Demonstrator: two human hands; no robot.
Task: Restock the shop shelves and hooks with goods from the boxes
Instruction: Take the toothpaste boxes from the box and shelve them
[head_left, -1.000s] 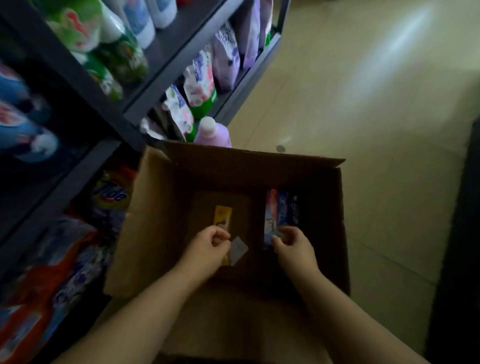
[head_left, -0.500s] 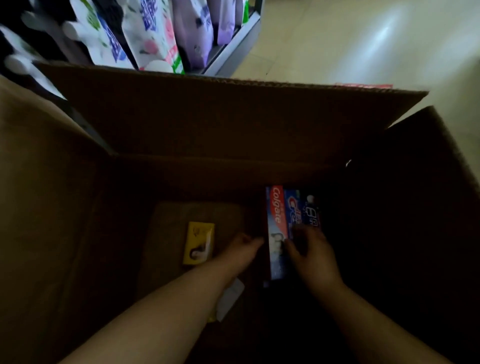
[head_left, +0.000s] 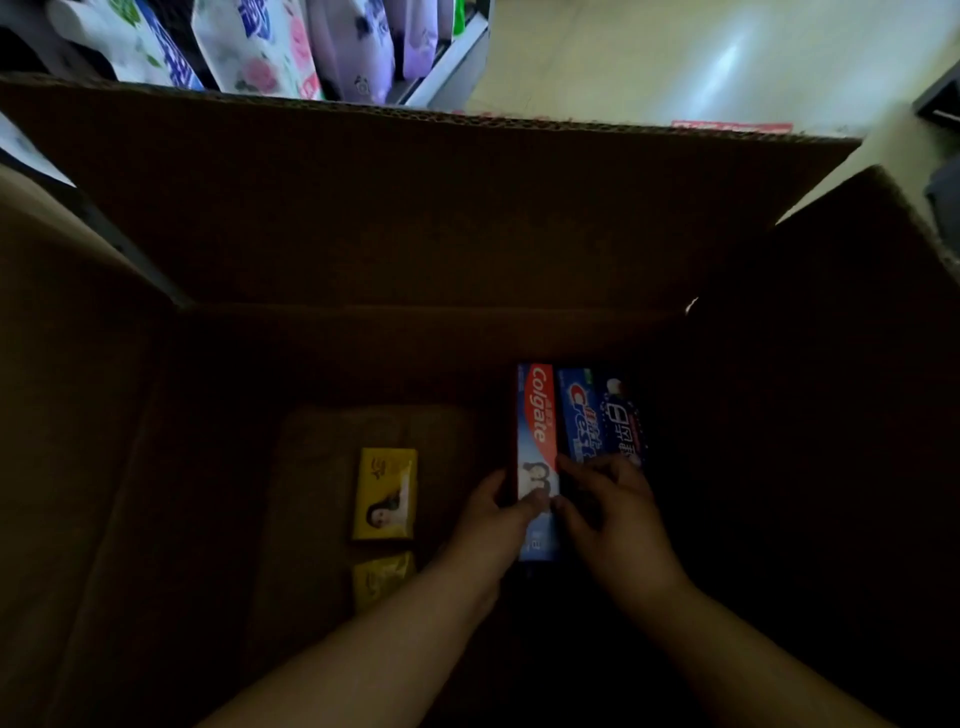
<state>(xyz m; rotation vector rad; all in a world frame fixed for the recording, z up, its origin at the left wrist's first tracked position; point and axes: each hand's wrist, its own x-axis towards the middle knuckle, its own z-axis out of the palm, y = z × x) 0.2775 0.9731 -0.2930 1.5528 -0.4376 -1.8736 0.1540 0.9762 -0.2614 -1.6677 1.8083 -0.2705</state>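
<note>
Half a second ago the left hand (head_left: 493, 512) was only reaching toward the red toothpaste carton (head_left: 537, 441); now its fingers (head_left: 530, 501) are curled round the near part of that carton, thumb on the printed face and the rest against its left side. The right hand (head_left: 610, 512), which already lay on the cartons, has its fingers hooked over the red carton's right edge, at the seam with the blue toothpaste carton (head_left: 597, 415) beside it. So both hands are now closed on the same carton, and I judge the pick has moved from reaching to gripping: the carton looks about to be lifted out for a shelf, though it is not yet clear of the bottom. The view has also dropped deeper, so the cardboard box (head_left: 415, 208) fills almost everything. Inside it the two toothpaste cartons lie side by side and touching, running away from the fingers toward the far wall, the blue one just right of them. Well left of the fingers lies a yellow packet (head_left: 384, 493) with a printed figure, and a second yellow packet (head_left: 382, 579) sits just nearer than it, partly behind the left forearm. The right part of the box is too dark to read. Beyond the far flap, refill pouches (head_left: 270, 47) stand on the shelf (head_left: 447, 67), next to the pale floor (head_left: 675, 57).
</note>
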